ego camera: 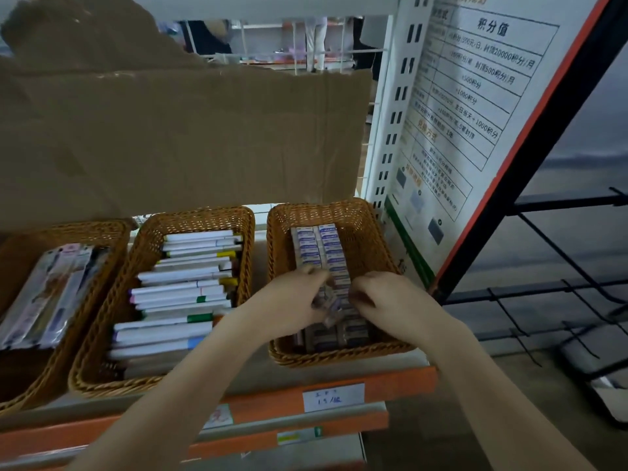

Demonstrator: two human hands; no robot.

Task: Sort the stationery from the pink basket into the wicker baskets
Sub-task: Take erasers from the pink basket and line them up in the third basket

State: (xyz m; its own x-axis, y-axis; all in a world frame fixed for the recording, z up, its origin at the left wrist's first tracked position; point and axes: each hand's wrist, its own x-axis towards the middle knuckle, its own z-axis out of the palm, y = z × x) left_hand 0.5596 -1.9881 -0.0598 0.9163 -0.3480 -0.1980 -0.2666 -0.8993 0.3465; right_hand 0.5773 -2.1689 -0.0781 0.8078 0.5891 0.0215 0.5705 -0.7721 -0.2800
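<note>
Three wicker baskets stand side by side on the shelf. Rows of small blue-and-white erasers [319,249] fill the right wicker basket [370,232]. Both hands reach into it. My left hand [299,295] holds a few small erasers [324,297] in curled fingers. My right hand [384,294] has its fingers curled down onto erasers beside them. The middle wicker basket [190,219] is full of white marker pens [183,290]. The left wicker basket [51,372] holds packaged pens [47,294]. No pink basket is in view.
A brown cardboard sheet [176,137] hangs behind the baskets. The orange shelf edge [401,382] carries a white price label [333,397]. A printed sign board [469,107] leans at the right, beside a black wire rack [560,300].
</note>
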